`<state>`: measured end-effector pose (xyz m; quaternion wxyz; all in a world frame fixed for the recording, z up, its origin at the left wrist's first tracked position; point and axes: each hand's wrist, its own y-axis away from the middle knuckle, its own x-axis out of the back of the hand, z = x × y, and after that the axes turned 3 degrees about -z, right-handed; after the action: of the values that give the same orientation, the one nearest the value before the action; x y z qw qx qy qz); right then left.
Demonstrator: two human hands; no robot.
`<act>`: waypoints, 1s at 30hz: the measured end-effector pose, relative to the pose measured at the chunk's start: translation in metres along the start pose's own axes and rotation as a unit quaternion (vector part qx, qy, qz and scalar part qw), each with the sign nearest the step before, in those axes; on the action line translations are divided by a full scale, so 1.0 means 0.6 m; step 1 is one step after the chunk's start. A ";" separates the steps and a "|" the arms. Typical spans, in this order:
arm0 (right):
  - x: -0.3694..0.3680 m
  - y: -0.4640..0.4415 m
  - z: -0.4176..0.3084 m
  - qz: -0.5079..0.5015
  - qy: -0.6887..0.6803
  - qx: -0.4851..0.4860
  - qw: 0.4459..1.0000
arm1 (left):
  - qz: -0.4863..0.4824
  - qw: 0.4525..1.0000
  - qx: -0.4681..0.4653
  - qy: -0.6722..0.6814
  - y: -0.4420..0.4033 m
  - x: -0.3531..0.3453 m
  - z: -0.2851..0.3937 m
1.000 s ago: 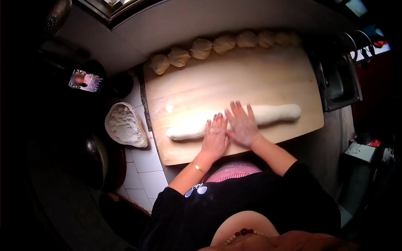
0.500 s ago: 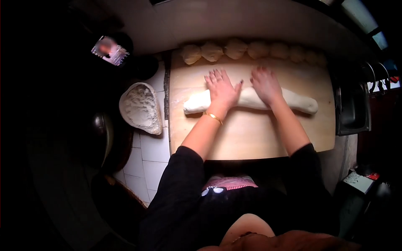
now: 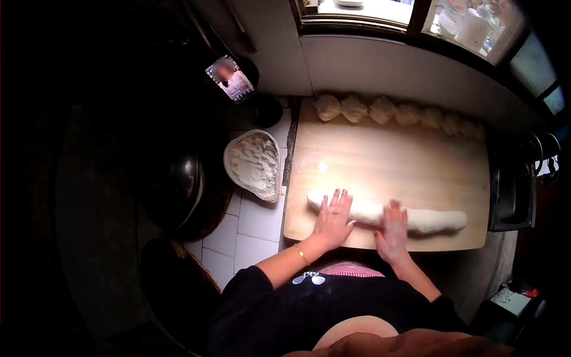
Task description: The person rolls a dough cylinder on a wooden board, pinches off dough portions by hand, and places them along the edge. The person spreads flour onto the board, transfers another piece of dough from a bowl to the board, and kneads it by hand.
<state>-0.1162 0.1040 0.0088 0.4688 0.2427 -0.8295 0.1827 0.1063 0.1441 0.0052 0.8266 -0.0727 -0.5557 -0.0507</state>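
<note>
A long pale log of dough [image 3: 437, 221] lies crosswise near the front edge of a wooden board [image 3: 392, 163]. My left hand [image 3: 334, 223] rests on it towards its left end, fingers stretched out and pointing away from me. Further right, my right hand [image 3: 392, 233] also presses on the log; motion smears it a little, but its fingers look extended. Neither hand grips the dough. Along the board's far edge sits a row of several round dough lumps [image 3: 382, 110].
Left of the board, a basin of flour [image 3: 254, 163] stands on white tiles [image 3: 260, 216]. Beyond it a lit phone [image 3: 230, 79] is propped up. A dark lidded pot [image 3: 172, 190] is at far left, and a dark sink [image 3: 513, 199] adjoins the board's right side.
Both hands have drawn back towards me, and the dough log has rolled from mid-board to near the front edge. The camera view has shifted, bringing the window into sight.
</note>
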 end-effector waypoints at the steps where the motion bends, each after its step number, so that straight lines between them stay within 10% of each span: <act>1: -0.007 -0.031 -0.002 -0.034 0.050 -0.021 0.998 | 0.021 1.000 0.008 -0.016 -0.018 -0.006 -0.017; 12: 0.023 -0.379 0.145 -0.014 0.124 -0.160 0.979 | 0.016 0.983 0.182 0.006 -0.251 0.003 -0.131; 19: -0.019 -0.212 0.098 -0.135 0.264 -0.059 0.953 | -0.094 0.995 -0.013 -0.032 -0.186 0.021 -0.122; 23: -0.013 -0.011 0.014 -0.037 0.154 -0.042 0.986 | -0.025 0.998 -0.061 0.003 -0.088 0.018 -0.094; 30: -0.018 -0.023 0.059 -0.064 0.141 -0.014 0.988 | -0.067 0.997 -0.001 -0.033 -0.013 0.006 -0.077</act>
<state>-0.1282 0.0764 -0.0169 0.5950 0.2603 -0.7405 0.1728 0.1482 0.1283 -0.0079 0.8025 -0.0374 -0.5864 -0.1038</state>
